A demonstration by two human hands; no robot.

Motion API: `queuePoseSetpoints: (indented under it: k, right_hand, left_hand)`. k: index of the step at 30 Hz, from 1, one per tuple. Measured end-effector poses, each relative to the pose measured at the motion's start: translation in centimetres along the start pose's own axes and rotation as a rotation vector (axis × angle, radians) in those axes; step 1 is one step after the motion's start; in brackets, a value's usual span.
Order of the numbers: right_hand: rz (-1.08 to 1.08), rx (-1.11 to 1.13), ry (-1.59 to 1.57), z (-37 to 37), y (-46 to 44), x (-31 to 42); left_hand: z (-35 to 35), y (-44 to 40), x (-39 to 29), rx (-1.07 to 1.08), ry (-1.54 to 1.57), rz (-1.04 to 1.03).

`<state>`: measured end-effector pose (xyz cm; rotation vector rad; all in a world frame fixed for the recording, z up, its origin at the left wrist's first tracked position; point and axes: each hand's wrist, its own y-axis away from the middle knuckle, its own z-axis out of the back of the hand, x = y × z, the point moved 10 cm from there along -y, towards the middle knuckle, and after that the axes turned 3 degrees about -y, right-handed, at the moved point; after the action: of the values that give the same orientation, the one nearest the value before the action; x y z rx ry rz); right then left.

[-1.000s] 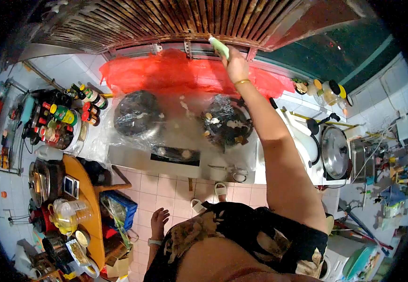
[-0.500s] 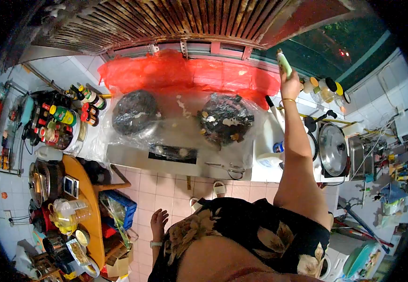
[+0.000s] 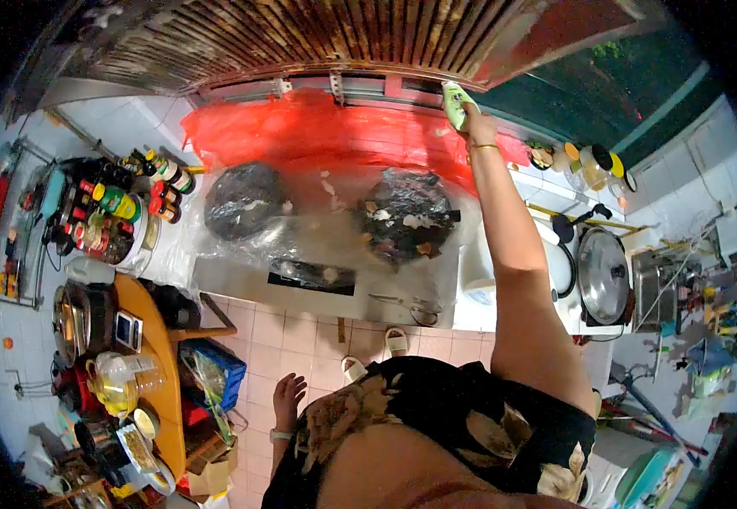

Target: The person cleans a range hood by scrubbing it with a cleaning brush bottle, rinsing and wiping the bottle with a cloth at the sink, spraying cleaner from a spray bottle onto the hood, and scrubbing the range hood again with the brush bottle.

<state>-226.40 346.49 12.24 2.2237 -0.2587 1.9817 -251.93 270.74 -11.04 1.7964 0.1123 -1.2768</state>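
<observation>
The right hand [image 3: 480, 127] is clamped around a pale green bottle [image 3: 458, 108], which projects from the grasp to the upper left, its whitish tip near the lower edge of the range hood [image 3: 326, 42]. Part of the grip is hidden, so the exact finger placement cannot be told. The left hand [image 3: 289, 394] hangs low above the pink square tiles [image 3: 266, 356], its fingers apart and slightly curled, well apart from the bottle.

Long, narrow slats line the hood, mottled with rusty brown. Below the bottle, thin, translucent red plastic sheeting [image 3: 258, 131] spreads in wrinkles behind the stove [image 3: 241, 284]. Crinkled, glossy clear film covers the stove's two dark, rounded burner areas and smooth metal front; scissors [image 3: 402, 300] lie near its right front edge. On the white worktop [image 3: 480, 317] to the right rests a round, shiny domed lid [image 3: 603, 271] with a dark knob.
</observation>
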Motion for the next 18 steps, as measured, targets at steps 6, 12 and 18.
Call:
queuePoseSetpoints:
  k: [6, 12, 18]
  right_hand:
    - [-0.161, 0.412, -0.478, -10.2, 7.8, 5.3]
    - [-0.331, 0.441, -0.592, -14.4, 11.4, 3.9]
    - [-0.433, 0.555, -0.459, -17.4, 12.4, 1.1]
  left_hand:
    - [-1.8, -1.0, -0.9, -0.010, 0.012, -0.022]
    - [-4.1, -2.1, -2.6, 0.027, 0.050, -0.094]
    - [-3.1, -2.8, -0.8, 0.059, 0.081, -0.038]
